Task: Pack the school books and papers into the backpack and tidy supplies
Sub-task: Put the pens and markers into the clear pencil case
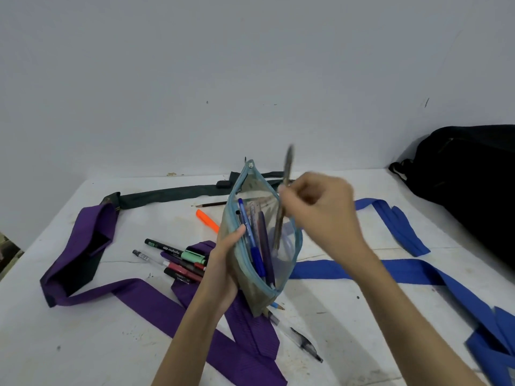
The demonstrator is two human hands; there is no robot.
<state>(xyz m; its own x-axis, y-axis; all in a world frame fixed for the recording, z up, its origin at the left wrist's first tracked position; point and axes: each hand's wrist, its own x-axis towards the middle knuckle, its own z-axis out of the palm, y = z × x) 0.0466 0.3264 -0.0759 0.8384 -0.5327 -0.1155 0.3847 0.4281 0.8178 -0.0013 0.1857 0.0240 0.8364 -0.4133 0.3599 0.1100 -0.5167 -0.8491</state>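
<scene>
left hand (223,263): grips the pouch (257,246) from its left side, thumb on the rim, holding it up above the table (111,330)
right hand (320,210): fingers pinched on a blurred pen (282,207), its lower end inside the pouch mouth
pouch: clear, unzipped, blue pens standing inside
loose pens (178,260): a cluster on the table left of the pouch, near an orange highlighter (207,220) and a pencil (211,204)
backpack (468,185): black, far right against the wall
straps: purple (139,296) at left, blue (390,271) at right
</scene>
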